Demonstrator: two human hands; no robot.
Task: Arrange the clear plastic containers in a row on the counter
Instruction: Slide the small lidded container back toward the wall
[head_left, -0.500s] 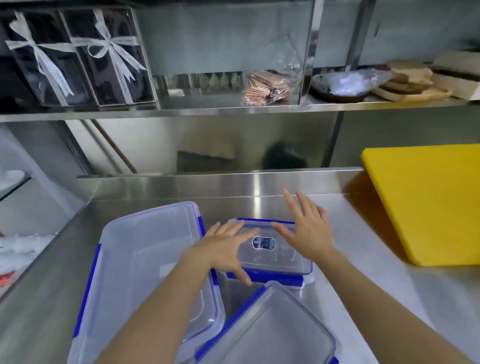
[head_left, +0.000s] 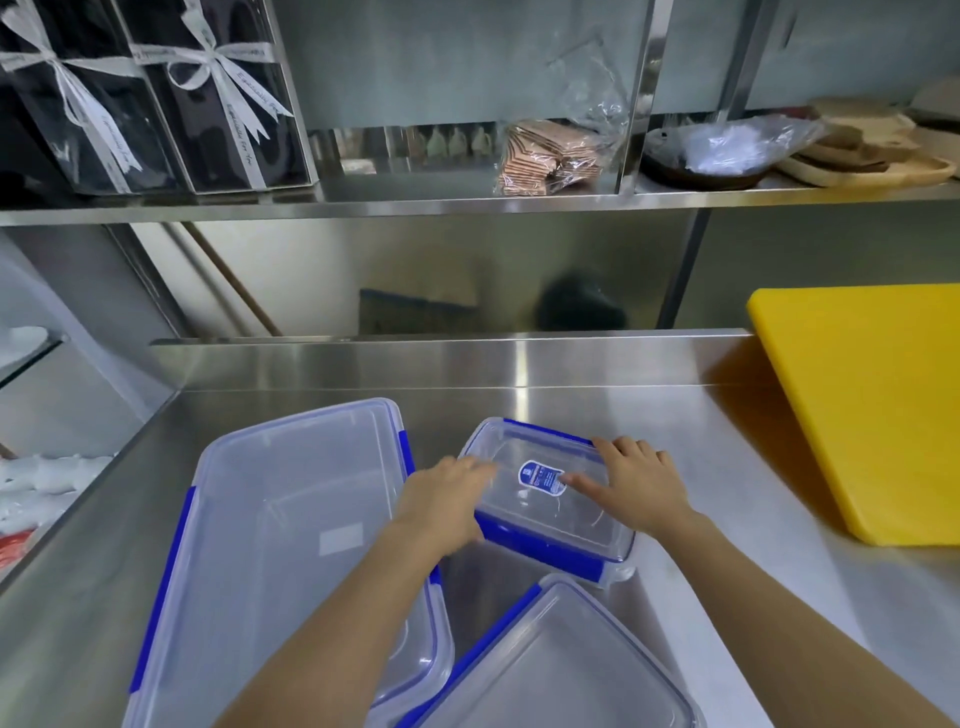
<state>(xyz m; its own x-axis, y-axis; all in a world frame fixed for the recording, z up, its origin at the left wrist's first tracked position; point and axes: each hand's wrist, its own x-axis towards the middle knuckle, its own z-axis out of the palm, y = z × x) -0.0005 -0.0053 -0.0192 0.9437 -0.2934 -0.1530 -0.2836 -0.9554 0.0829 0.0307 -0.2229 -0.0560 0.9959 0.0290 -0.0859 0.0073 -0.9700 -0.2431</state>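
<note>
While both my hands rest on small box (head_left: 550, 493) mid-counter (head_left: 701, 467), count three clear blue-clipped boxes: big box (head_left: 291, 535) at left, near box (head_left: 561, 665) cut off by bottom edge. Left hand (head_left: 447, 499) clasps left side, fingers blurred; right hand (head_left: 634, 480) lies flat on lid, fingers spread. Small box's long axis slants far-left to near-right.

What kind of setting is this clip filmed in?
Probably a commercial kitchen or food-prep room: a stainless steel counter, a steel shelf above it, and a yellow cutting board leaning at the right.
</note>
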